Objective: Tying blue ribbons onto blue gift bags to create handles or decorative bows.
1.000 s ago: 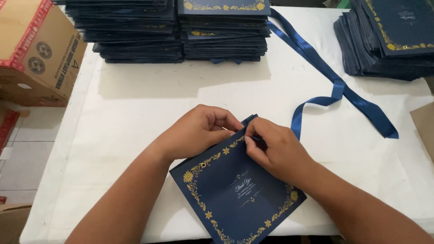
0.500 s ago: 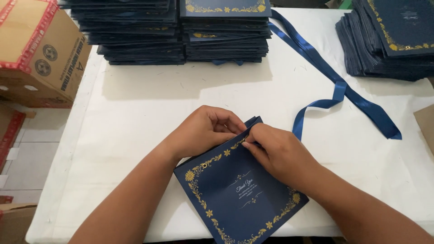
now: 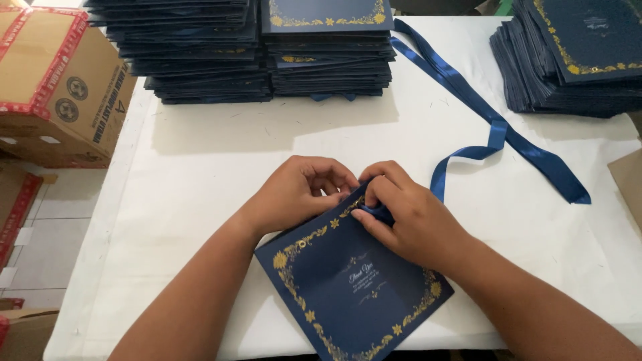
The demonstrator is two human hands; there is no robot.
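Note:
A navy blue paper bag (image 3: 348, 287) with a gold floral border lies flat and turned at an angle on the white table (image 3: 200, 167). My left hand (image 3: 301, 190) pinches the bag's top edge. My right hand (image 3: 401, 217) rests on the same edge beside it and pinches a blue satin ribbon (image 3: 495, 140) against the bag. The ribbon curls up from my right hand and runs off toward the table's far side. The ribbon's end under my fingers is hidden.
Two tall stacks of the same navy bags (image 3: 267, 47) stand at the back, and a further stack (image 3: 575, 57) sits at the far right. A cardboard box (image 3: 53, 87) with red tape stands off the table's left edge. A brown sheet (image 3: 628, 184) lies at the right.
Both hands stay at the bag's top edge; my right hand's fingers have shifted slightly on the ribbon. The bag and ribbon lie as before.

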